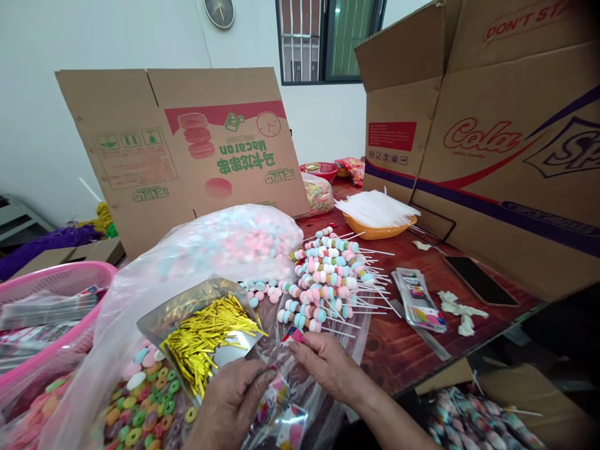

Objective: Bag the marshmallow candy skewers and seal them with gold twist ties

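Note:
My left hand (229, 403) is closed on a clear printed wrapper bag (276, 406) with candy inside, at the bottom centre. My right hand (323, 362) pinches the top of the same wrapper near its red and white end. Just left of my hands lies a clear packet of gold twist ties (206, 337). Beyond my hands a pile of marshmallow skewers (328, 281) with pink, blue and white pieces rests on plastic sheeting.
A big clear bag of pastel marshmallows (225, 247) lies behind. Ring-shaped gummies (145, 394) fill a bag at lower left. A pink basket (56, 281) stands left, an orange basket of white sticks (377, 219) behind, empty wrappers (417, 300), a phone (480, 281), cardboard boxes (492, 144) right.

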### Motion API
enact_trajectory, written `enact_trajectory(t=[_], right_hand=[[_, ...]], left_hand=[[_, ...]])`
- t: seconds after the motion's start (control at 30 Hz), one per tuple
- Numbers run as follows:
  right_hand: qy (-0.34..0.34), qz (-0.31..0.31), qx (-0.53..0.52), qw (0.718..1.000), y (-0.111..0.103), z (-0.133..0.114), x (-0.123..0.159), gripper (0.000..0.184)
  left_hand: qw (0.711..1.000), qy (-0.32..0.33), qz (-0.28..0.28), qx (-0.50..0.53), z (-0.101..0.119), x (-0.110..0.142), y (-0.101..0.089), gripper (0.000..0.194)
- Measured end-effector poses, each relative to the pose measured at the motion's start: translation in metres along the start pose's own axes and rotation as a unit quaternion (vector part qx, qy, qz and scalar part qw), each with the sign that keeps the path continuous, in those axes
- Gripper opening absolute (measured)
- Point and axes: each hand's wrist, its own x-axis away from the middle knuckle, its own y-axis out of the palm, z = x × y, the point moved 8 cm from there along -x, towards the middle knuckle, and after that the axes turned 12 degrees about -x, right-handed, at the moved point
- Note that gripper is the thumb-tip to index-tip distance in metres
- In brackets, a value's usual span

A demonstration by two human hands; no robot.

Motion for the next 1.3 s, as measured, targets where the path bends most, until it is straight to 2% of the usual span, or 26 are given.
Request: enact_trajectory(t=[0.1,0.17,0.27,0.33,0.43,0.53,0.6,0.67,0.73,0.8,0.83,0.9,0.97,1.0,1.07,1.1,1.17,1.2,1.27,1.3], right_hand=[[-0.066,0.022,0.06,0.996,-0.008,-0.023,0.004,0.023],[-0.07,0.017,0.054,0.996,-0.003,-0.027,0.006,0.022],[-0.121,0.047,0.062,0.99,0.005,-0.033,0.012,0.028],[-0.165,0.078,0.08,0.98,0.007,-0.036,0.017,0.034],[-0.169,0.117,0.082,0.975,0.001,-0.03,0.022,0.04],[-0.167,0.121,0.102,0.973,-0.008,-0.027,0.026,0.042],[-0.216,0.105,0.146,0.96,-0.008,-0.036,0.03,0.043],[-0.289,0.08,0.203,0.932,-0.004,-0.049,0.037,0.042],[-0.346,0.046,0.245,0.905,0.003,-0.059,0.043,0.042],[-0.367,0.035,0.264,0.892,0.005,-0.062,0.045,0.041],[-0.362,0.044,0.265,0.893,0.003,-0.062,0.046,0.041],[-0.318,0.071,0.243,0.914,-0.003,-0.054,0.043,0.042],[-0.228,0.067,0.184,0.954,-0.005,-0.036,0.035,0.045],[-0.175,0.045,0.149,0.972,-0.003,-0.026,0.031,0.047],[-0.085,0.005,0.119,0.989,-0.004,-0.012,0.021,0.05],[-0.059,0.015,0.151,0.987,-0.013,-0.012,0.014,0.052],[-0.04,0.099,0.279,0.954,-0.053,-0.028,-0.004,0.052],[-0.042,0.171,0.386,0.905,-0.082,-0.044,-0.013,0.047],[-0.037,0.241,0.456,0.856,-0.136,-0.068,-0.032,0.03],[0.003,0.283,0.559,0.78,-0.162,-0.076,-0.038,0.027]], left_hand=[[0.998,0.006,-0.059,0.021,0.007,0.0,0.003,0.028],[0.996,-0.022,-0.079,0.041,0.006,0.0,0.003,0.023],[0.987,-0.09,-0.043,0.123,0.004,0.0,0.001,0.023],[0.968,-0.14,-0.008,0.208,0.003,0.001,0.006,0.024],[0.942,-0.191,0.035,0.272,0.0,0.005,0.015,0.026],[0.961,-0.176,0.002,0.216,0.0,0.006,0.014,0.028],[0.975,-0.156,-0.009,0.156,-0.001,0.006,0.004,0.031],[0.981,-0.14,-0.002,0.132,0.0,0.005,-0.006,0.048],[0.978,-0.126,-0.019,0.166,0.008,0.004,-0.002,0.057],[0.961,-0.118,-0.048,0.247,0.019,0.003,0.012,0.04],[0.95,-0.12,-0.051,0.284,0.023,0.003,0.019,0.029],[0.941,-0.126,-0.034,0.312,0.025,0.002,0.027,0.023],[0.959,-0.101,-0.021,0.266,0.027,0.001,0.025,0.023],[0.97,-0.075,-0.019,0.229,0.029,0.001,0.021,0.022],[0.986,-0.024,-0.011,0.164,0.029,0.001,0.01,0.021],[0.99,-0.012,-0.001,0.141,0.027,0.001,0.004,0.022],[0.993,-0.029,0.018,0.117,0.015,0.004,-0.007,0.025],[0.992,-0.048,0.027,0.115,0.007,0.006,-0.012,0.026],[0.988,-0.083,0.044,0.122,-0.006,0.011,-0.019,0.028],[0.986,-0.095,0.058,0.127,-0.011,0.014,-0.023,0.027]])
